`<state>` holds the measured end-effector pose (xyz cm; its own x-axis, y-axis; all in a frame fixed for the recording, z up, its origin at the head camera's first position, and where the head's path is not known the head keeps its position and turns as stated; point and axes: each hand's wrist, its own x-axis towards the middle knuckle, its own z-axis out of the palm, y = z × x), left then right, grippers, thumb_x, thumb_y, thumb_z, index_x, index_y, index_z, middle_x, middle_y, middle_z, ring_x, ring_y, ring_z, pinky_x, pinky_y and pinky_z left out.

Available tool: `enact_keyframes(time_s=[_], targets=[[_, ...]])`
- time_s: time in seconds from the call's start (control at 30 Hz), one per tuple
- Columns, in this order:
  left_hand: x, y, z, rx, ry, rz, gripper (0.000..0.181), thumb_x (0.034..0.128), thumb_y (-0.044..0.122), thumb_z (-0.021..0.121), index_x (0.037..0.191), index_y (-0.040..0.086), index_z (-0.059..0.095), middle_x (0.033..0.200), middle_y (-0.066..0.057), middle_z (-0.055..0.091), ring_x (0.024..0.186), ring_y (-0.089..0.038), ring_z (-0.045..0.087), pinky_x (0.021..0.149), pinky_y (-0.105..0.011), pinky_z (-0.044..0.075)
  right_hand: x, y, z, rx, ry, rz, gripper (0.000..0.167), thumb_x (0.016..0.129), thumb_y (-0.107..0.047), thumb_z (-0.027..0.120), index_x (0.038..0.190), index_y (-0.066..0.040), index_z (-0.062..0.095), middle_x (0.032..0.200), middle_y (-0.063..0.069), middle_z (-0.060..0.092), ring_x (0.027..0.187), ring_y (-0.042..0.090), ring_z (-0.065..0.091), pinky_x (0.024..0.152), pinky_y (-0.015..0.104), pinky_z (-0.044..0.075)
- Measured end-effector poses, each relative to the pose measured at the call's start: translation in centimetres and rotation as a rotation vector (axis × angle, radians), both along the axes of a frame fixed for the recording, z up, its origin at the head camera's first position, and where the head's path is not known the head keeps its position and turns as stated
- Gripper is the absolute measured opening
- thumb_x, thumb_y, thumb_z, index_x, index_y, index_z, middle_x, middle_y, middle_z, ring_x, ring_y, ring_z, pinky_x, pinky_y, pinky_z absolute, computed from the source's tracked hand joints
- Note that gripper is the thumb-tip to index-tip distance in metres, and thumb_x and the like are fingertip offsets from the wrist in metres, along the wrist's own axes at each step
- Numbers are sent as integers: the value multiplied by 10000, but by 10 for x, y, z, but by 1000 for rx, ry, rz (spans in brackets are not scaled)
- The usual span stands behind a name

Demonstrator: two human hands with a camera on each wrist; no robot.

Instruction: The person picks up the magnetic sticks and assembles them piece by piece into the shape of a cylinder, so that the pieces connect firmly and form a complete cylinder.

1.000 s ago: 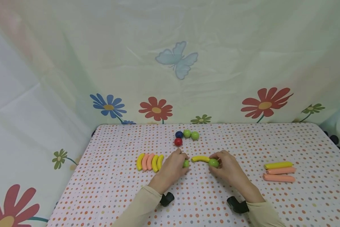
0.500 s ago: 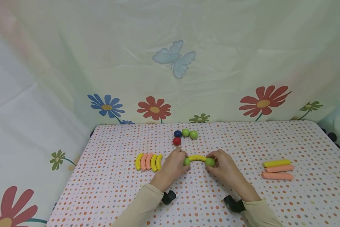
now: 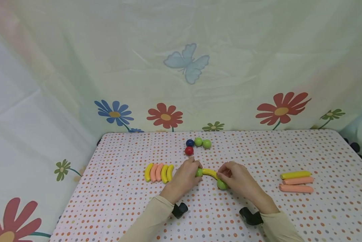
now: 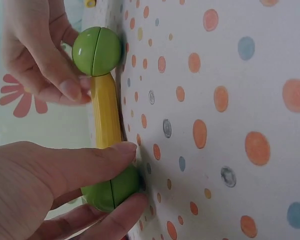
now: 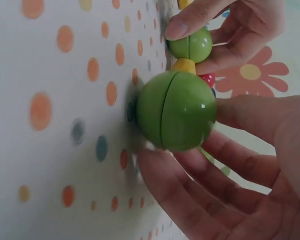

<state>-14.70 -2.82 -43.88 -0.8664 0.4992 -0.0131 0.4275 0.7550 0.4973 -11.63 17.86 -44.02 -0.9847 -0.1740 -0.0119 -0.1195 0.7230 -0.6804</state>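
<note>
My left hand grips a green ball with thumb and fingers. From that ball a curved yellow rod runs to a second green ball at its other end, making a barbell shape low over the polka-dot cloth. My right hand is at the rod's right end, just behind the second ball. In the right wrist view its fingers are spread beneath and beyond that ball, with the thumb tip at the ball's edge. Whether the thumb presses on the ball or rod is unclear.
Several yellow and pink curved rods lie in a row on the left. Three straight rods lie at the right. Behind the hands sit a blue ball, a red ball and two green balls. A floral curtain hangs behind.
My right hand brought its ball and the yellow rod left to the ball in my left hand. Since then, the rod's right end has swung towards me, and my right fingers have left the ball.
</note>
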Motion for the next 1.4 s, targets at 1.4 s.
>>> enact_keyframes(time_s=[1.4], targets=[[4,-65,4,112,-42,279,351,915,-1,776,1251,-13,674,1240,-178,614,1005,-253,616,904,-411,566,-13,13,-5,109,6,26,201,871,-54,826,1038,21,743,908,48,661,787,176,602,672,346,499]])
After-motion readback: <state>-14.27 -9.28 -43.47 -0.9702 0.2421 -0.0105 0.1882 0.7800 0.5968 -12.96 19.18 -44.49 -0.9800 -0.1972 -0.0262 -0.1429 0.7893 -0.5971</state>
